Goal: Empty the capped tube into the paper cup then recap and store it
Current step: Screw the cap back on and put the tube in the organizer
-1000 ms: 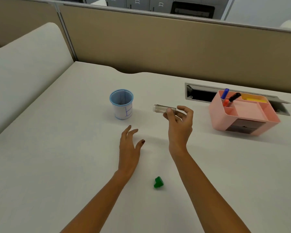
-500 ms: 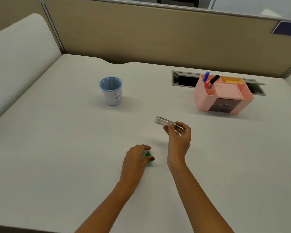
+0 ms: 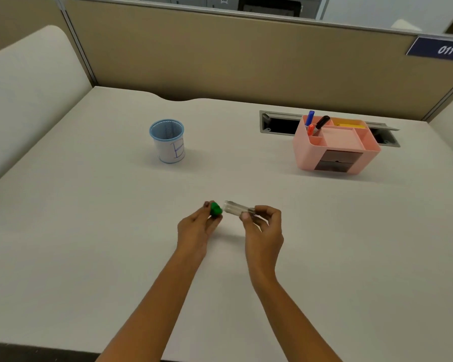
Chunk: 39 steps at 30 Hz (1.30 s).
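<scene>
My right hand (image 3: 262, 228) pinches a clear plastic tube (image 3: 236, 208), held nearly level above the table with its open mouth pointing left. My left hand (image 3: 198, 227) grips a small green cap (image 3: 216, 209) between thumb and fingertips. The cap sits just left of the tube's mouth, a small gap apart. A paper cup (image 3: 168, 141) with a blue rim and blue pen marks stands upright on the table, far left of centre, well beyond both hands. I cannot tell what lies inside it.
A pink desk organiser (image 3: 335, 144) with several markers stands at the back right, in front of a grey cable slot (image 3: 276, 123). Beige partition walls close off the back. The white desk (image 3: 89, 231) spreads wide around my hands.
My left hand picked the green cap up off the table and raised it to the tube's mouth. My right hand drew the tube back from the cup toward me.
</scene>
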Tool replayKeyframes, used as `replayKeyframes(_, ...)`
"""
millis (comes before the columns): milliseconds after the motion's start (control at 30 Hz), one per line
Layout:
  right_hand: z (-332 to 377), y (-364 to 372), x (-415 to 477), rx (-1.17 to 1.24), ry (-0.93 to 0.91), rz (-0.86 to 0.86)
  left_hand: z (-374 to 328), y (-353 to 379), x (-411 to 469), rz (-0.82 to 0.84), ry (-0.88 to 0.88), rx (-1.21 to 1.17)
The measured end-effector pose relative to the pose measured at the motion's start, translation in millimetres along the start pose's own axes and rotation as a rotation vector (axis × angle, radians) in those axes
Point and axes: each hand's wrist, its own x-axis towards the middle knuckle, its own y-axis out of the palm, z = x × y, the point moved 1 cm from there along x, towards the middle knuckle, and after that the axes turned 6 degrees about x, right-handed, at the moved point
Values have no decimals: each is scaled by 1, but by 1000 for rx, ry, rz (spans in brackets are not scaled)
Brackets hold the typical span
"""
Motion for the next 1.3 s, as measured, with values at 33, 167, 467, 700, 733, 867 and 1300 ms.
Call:
replayKeyframes(33,-1,1,-5,-14,-34,27,-4,1,1,-5,-73,-175)
replayKeyframes(167,-2,7,-16,-86,-160,107,-10,2,1,-41,-162,-405)
replayKeyframes(467,4,9,-14,-142,-272,118,-5,5,-6,-4,-79,-294)
replayKeyframes(700,4,7,-13,-91,-140,92,-8,5,-11,70,-12,-202)
replayKeyframes(733,5,6,-12,-79,-104,90,-8,5,-12,85,4,-197)
replayKeyframes(867,11,2,-9,3,131,115,-11,4,-11,142,71,-137)
replayKeyframes(1300,20,3,-13,-64,157,234,-22,6,-11,180,134,6)
